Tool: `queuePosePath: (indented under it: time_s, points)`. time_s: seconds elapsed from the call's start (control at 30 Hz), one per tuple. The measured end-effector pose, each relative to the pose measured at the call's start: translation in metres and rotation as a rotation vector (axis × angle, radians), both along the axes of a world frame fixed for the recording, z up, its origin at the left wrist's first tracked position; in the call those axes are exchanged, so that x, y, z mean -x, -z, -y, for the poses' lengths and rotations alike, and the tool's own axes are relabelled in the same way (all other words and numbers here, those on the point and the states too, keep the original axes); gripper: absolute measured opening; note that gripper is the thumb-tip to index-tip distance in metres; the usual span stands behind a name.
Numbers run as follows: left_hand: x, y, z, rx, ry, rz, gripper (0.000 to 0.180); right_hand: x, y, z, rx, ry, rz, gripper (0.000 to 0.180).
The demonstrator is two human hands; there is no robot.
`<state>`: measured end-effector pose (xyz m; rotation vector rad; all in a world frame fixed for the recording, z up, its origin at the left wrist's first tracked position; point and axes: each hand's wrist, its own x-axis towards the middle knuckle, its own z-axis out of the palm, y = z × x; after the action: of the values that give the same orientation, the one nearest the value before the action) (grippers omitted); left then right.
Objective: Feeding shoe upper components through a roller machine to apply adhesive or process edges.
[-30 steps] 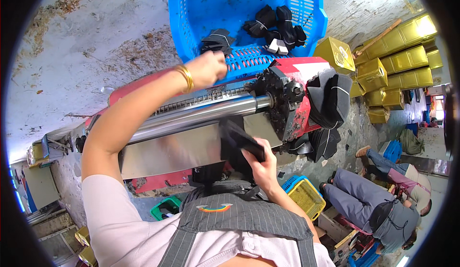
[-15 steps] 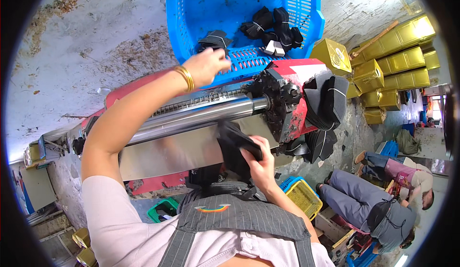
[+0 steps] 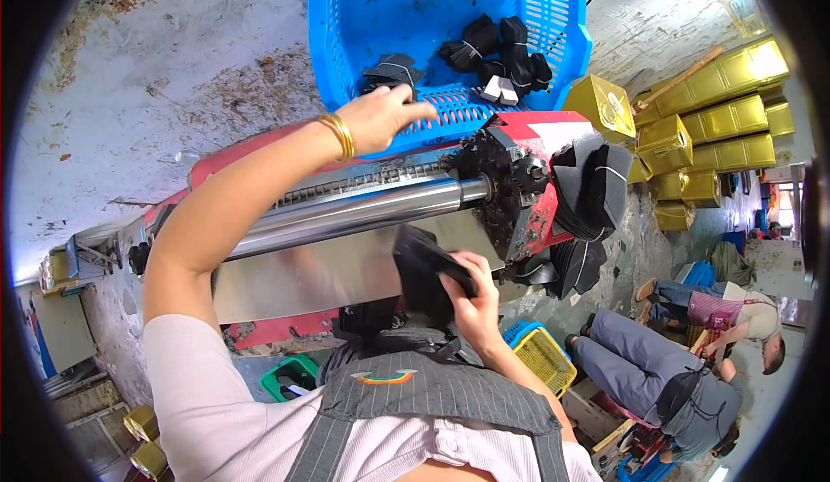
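My left hand point(image 3: 382, 123), with gold bangles at its wrist, hovers over the near rim of the blue plastic basket point(image 3: 322, 41). Its fingers are apart and hold nothing. Just past them, a banded bundle of dark pieces point(image 3: 393, 69) lies inside the basket. In front of my chest, my right hand point(image 3: 474, 296) is closed around a stack of thin black pieces point(image 3: 421, 270), partly blurred. The stack is tilted above the metal plate point(image 3: 303, 287) of a red machine, below its shiny steel roller point(image 3: 354, 214).
More tied black bundles point(image 3: 514, 54) lie in the basket. Banded dark stacks point(image 3: 592, 184) rest at the machine's right end, beside gears point(image 3: 523, 171) caked with grime. Gold tins point(image 3: 726, 123) are piled at right. A yellow basket point(image 3: 545, 357) stands below; two people point(image 3: 692, 378) work farther right.
The fingers of my left hand have spread a little over the basket rim. My right hand still grips the black stack, which has shifted slightly. The whole view has moved slightly.
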<state>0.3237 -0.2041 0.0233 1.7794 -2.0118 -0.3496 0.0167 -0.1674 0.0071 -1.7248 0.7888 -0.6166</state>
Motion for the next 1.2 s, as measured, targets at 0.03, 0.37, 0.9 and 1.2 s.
queuePosePath:
  time_s: [0.03,0.37,0.9,1.2]
  points:
    - [0.003,0.009,-0.001,-0.022,0.016,0.042,0.022,-0.012,-0.006,0.003,-0.026,-0.023,-0.015,0.027]
    - [-0.01,-0.001,-0.009,-0.297,0.121,-0.202,0.02,0.018,-0.012,-0.009,-0.478,0.103,0.019,0.026]
    - [-0.008,-0.008,0.01,-0.072,0.085,-0.19,0.024,0.026,0.004,-0.006,-0.344,0.09,-0.019,0.029]
    - [0.011,0.015,-0.014,-0.237,0.194,-0.212,0.023,0.012,-0.003,0.002,-0.371,0.073,0.064,0.021]
